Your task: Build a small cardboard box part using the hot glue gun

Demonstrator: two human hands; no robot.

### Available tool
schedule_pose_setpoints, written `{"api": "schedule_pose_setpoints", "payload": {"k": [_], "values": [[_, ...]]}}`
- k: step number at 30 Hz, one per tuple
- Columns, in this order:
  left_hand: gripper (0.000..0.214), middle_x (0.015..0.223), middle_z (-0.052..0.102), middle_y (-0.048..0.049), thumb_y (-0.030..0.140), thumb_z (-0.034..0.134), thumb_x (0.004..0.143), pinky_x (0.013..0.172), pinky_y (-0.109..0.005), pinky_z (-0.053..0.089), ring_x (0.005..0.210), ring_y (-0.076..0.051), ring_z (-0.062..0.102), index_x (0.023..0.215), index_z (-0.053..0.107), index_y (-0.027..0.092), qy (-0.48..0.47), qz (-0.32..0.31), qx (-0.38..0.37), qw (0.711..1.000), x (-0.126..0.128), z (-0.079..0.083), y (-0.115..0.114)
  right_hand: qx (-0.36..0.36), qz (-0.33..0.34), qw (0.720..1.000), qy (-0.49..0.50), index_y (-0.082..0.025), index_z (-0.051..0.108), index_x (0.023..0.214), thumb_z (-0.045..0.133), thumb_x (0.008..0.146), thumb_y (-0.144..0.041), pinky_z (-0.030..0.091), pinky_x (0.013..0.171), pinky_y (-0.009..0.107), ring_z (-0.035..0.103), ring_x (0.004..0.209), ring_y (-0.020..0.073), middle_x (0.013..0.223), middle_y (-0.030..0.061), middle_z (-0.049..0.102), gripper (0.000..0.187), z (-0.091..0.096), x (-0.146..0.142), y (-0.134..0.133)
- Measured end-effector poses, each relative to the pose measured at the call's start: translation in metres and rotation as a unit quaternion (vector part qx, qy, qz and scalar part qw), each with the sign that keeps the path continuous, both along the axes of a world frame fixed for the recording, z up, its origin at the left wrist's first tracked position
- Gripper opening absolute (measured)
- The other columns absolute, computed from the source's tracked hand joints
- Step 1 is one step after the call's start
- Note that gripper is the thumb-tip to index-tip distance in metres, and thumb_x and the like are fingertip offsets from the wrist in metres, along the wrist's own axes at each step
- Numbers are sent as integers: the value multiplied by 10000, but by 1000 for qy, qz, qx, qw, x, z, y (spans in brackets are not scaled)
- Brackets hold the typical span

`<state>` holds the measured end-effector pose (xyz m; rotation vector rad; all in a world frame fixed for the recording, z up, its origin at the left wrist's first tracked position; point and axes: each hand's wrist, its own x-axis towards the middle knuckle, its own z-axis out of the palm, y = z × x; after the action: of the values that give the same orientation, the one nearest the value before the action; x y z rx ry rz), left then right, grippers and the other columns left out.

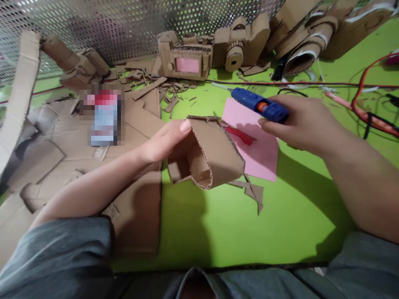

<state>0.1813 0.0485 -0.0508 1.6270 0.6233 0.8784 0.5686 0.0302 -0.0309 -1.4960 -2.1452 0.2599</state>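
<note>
My left hand (170,139) grips a hollow cardboard piece (218,151) by its upper left edge, thumb on top. One end of the piece gapes toward me, showing its inside and corrugated rims. To the right, my right hand (296,120) is closed around a blue glue gun (258,104), its nozzle pointing left, above and behind the cardboard piece. Beneath both lies a pink sheet (264,162) with a red-handled tool (241,135) on it, partly hidden by the cardboard. A torn cardboard scrap (255,193) rests near the sheet's lower edge.
Cardboard camera models (190,60) line the back by a perforated metal screen (131,29), with cardboard tubes (302,62) at right. Large cardboard sheets (143,224) cover the left, a pixelated item (104,120) on top. A red cable (358,87) crosses the green table (187,232).
</note>
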Motion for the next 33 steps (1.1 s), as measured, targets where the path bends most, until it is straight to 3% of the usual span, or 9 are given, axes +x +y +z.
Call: {"api": "schedule_pose_setpoints", "payload": {"k": [6,9,13,16,21,24,27,30,33], "values": [[736,1127,872,-70,947,595,1070,1128,-547,728,1229,-350,873,1250,858,283,-14,-14,39,999,-10,-5,6,12,4,999,-49,-442,807,1139,865,857,-654,645,873,504,664,825,320,860,37,712,357,-48,35,41],[925,1265,883,-95,1074,541,998,1132,-541,712,1263,-360,863,1361,854,283,-34,2,72,997,-7,-3,5,-4,26,999,-31,-479,834,1278,876,840,-664,675,949,528,704,929,342,986,41,768,477,-49,43,45],[869,1295,889,-106,1019,560,1041,1035,-488,712,1192,-343,871,1362,867,272,-46,6,143,989,-2,6,1,1,13,1000,7,-530,828,1395,768,986,-657,655,1205,647,747,1313,428,1378,51,804,432,-8,12,20],[729,1269,874,-100,872,527,1149,1010,-437,686,1154,-313,849,1377,835,252,-48,42,193,979,4,12,-6,-15,91,994,53,-581,719,1591,655,1124,-614,695,1227,591,742,1426,405,1576,18,728,472,39,-34,-18],[715,1383,790,-121,861,605,1124,1124,-443,634,1242,-321,778,1472,686,242,-26,105,195,975,13,12,-18,96,188,977,11,-505,490,1803,769,1081,-606,605,1389,621,637,1628,434,1734,15,636,780,81,-99,-65],[823,1515,714,-168,920,631,1071,1252,-488,595,1422,-360,709,1549,570,253,-10,117,183,976,17,3,-20,205,162,964,-50,-376,576,1683,677,1130,-315,616,1331,693,664,1596,395,1672,100,667,566,75,-112,-62],[881,1485,699,-151,975,645,1020,1229,-520,636,1403,-363,723,1552,512,285,-38,85,161,982,22,-9,-19,300,137,942,-52,-357,713,1460,624,1144,-163,707,1152,621,788,1399,341,1478,62,775,382,60,-111,-45],[945,1372,717,-97,1073,630,939,1092,-502,705,1336,-355,781,1512,554,326,-88,24,98,991,24,-13,-12,388,122,913,19,-383,840,1287,705,1158,-229,697,1079,603,809,1265,325,1285,26,807,242,47,-107,-28],[1097,1571,690,-98,1092,751,829,1196,-536,677,1566,-406,707,1601,582,332,-95,-4,81,992,17,-2,5,390,93,914,62,-455,935,1123,728,1186,-379,696,946,560,788,1112,293,1094,48,721,229,38,-107,-18]]}}
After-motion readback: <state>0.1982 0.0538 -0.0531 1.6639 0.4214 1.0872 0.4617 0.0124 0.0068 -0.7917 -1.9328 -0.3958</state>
